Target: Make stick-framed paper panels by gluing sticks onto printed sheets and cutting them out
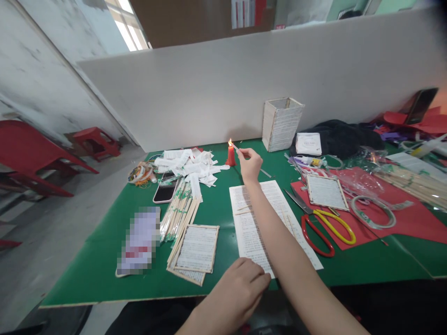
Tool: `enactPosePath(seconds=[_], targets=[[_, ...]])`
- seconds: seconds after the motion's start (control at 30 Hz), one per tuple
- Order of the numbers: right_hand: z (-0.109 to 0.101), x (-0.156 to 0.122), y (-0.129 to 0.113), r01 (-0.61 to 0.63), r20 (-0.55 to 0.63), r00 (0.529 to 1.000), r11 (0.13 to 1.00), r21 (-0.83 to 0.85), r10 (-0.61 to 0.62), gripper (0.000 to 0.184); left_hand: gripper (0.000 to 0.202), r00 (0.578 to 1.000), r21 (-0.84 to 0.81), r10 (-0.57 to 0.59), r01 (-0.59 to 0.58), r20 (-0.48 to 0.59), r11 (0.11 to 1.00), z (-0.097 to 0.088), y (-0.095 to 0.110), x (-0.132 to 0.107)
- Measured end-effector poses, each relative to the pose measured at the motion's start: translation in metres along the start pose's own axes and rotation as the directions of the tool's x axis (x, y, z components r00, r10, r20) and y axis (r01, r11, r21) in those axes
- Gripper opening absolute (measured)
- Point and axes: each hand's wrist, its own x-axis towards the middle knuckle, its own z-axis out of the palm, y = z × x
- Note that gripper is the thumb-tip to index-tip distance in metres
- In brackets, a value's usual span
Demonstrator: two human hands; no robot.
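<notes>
Near the back of the table my right hand pinches a thin whitish stick, which looks like a glue stick. Its tip is at the flame of a lit red candle. My left hand rests closed at the front edge, beside the bottom of a printed sheet; whatever its curled fingers may hold is hidden. Thin wooden sticks lie on the sheet. Left of it are stick-framed printed panels, one overlapping another. An open-topped box of similar panels stands at the back.
Scissors with red and yellow handles lie right of the sheet, near red paper and another panel. To the left are bundled sticks, paper strips and a phone. A white board stands behind.
</notes>
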Motion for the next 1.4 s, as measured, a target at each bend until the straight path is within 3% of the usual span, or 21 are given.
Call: enactPosePath(seconds=[0.63,0.87,1.03,1.13,1.2,1.3,1.4], targets=[[-0.001,0.003,0.001,-0.001,-0.012,1.0,1.0,-0.026,0.0,0.017,0.024,1.0,-0.004,0.005,-0.005,-0.02,1.0,0.003,-0.002,0.0],[-0.008,0.011,-0.011,-0.043,-0.06,0.997,0.984,0.172,0.054,0.015,0.021,0.998,-0.015,0.008,-0.009,-0.068,1.0,0.008,-0.007,0.0],[-0.044,0.026,-0.019,-0.173,-0.013,0.983,0.945,0.278,0.184,0.007,0.022,0.993,-0.017,0.024,-0.026,-0.113,1.0,0.012,-0.009,0.001],[-0.078,0.036,-0.015,-0.161,-0.02,0.984,0.931,0.328,0.177,0.007,0.024,0.99,-0.03,0.021,-0.025,-0.136,0.999,0.014,-0.01,0.002],[-0.101,0.039,-0.007,-0.141,0.011,0.99,0.95,0.279,0.143,0.009,0.025,0.989,-0.027,0.017,-0.021,-0.149,0.999,0.016,-0.011,0.002],[-0.133,0.04,0.005,-0.213,0.024,0.977,0.959,0.189,0.212,0.011,0.025,0.985,-0.025,0.016,-0.02,-0.172,0.999,0.018,-0.013,0.004],[-0.158,0.037,0.012,-0.198,0.021,0.98,0.965,0.173,0.197,0.01,0.025,0.974,-0.075,0.022,-0.04,-0.227,0.996,0.019,-0.015,0.006]])
